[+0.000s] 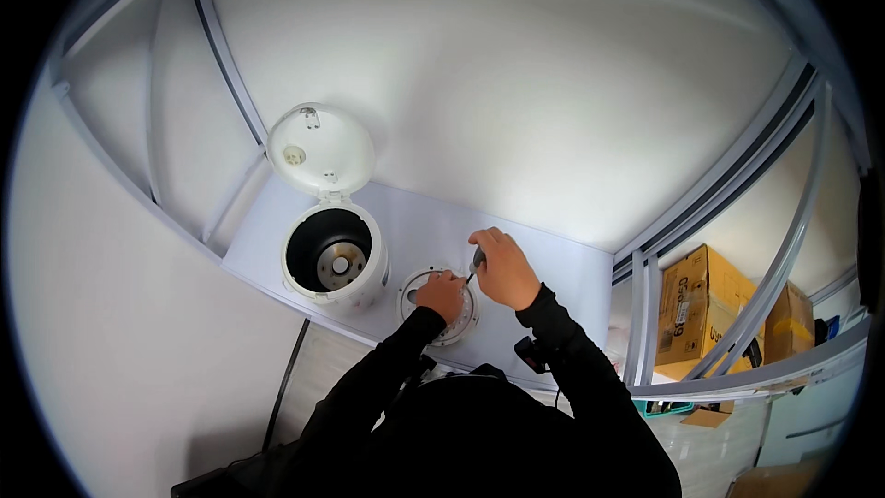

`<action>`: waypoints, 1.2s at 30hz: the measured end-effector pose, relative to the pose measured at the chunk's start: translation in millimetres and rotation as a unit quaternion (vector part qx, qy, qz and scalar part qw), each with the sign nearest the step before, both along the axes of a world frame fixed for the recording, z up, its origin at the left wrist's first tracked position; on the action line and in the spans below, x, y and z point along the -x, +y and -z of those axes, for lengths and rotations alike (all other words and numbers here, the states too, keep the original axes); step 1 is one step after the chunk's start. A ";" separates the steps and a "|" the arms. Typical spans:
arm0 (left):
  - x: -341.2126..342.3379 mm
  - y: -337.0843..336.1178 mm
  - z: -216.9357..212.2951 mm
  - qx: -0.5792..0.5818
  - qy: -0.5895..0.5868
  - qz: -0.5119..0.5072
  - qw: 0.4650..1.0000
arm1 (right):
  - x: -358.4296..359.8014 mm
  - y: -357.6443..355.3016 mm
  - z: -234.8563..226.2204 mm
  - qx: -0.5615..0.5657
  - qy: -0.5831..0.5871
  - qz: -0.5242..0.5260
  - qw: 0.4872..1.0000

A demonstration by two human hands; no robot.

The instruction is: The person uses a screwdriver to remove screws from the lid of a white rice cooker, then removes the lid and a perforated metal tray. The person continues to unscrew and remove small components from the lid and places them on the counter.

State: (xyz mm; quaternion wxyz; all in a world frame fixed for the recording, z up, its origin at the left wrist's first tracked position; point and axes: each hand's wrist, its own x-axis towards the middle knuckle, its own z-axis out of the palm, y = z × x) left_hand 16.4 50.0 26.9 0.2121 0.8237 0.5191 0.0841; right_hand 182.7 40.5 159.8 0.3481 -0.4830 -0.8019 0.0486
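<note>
A grey-handled screwdriver (478, 259) is gripped in the right hand (504, 269), the fingers being closed around its handle. The thin shaft is pointed down and to the left of that hand, toward the fingertips of the left hand (442, 296), and its tip is brought close beside them. The left hand is laid on a round white disc (458, 328), its fingers bent toward the shaft; whether anything is pinched between them cannot be told, as the fingertips are too small to read. The disc is set flat beneath the left hand, to the lower left of the right hand, and its rim is dotted with small dark marks.

To the left of the left hand, a white cooker (376, 286) is stood upright, well apart from the right hand. Its hinged lid (334, 149) is raised on the side away from the person, and a round metal plate (355, 265) is seen at the bottom of its dark interior. Both cooker and disc are supported by a pale table (576, 290), which is extended to the right of the right hand. Farther to that side, beyond the metal frame (639, 314), a yellow-brown carton (684, 314) is placed.
</note>
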 end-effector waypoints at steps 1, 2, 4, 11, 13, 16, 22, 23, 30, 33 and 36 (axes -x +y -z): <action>1.6 0.0 0.1 -0.002 0.004 -0.002 1.000 | 3.9 -0.9 2.9 0.028 -0.001 0.014 1.000; 3.3 0.3 1.0 -0.003 0.008 -0.003 1.000 | 10.2 -4.0 -4.6 0.059 -0.031 0.051 0.997; 3.9 0.6 3.3 -0.009 0.007 -0.005 1.000 | 17.8 -11.9 -22.4 0.118 -0.089 0.129 0.981; 0.7 4.1 6.5 -0.012 -0.003 -0.003 1.000 | 4.0 3.7 -4.7 0.018 0.026 -0.042 0.999; 1.0 4.1 6.8 -0.011 -0.003 -0.007 1.000 | 10.2 0.2 -5.8 0.041 0.020 0.009 0.999; 2.6 3.9 9.7 -0.007 -0.016 -0.016 1.000 | 20.7 -4.6 -20.5 0.150 -0.118 0.175 0.966; -1.8 6.9 7.6 0.022 -0.003 -0.033 0.999 | 5.8 5.8 -1.2 0.017 0.053 -0.027 0.998; -1.0 7.0 8.7 0.020 -0.004 -0.035 0.999 | 8.1 4.2 -3.0 0.033 0.034 0.000 0.999; -5.2 10.7 2.3 0.027 0.002 -0.035 0.999 | -5.9 13.4 8.9 0.068 0.040 -0.024 0.997; -7.0 14.3 -4.1 0.024 0.020 -0.045 0.998 | -0.7 9.4 -3.2 0.109 0.095 -0.032 0.989; -9.9 17.3 -7.5 0.005 0.025 -0.046 0.999 | 5.6 2.8 -9.5 0.104 0.004 0.053 0.993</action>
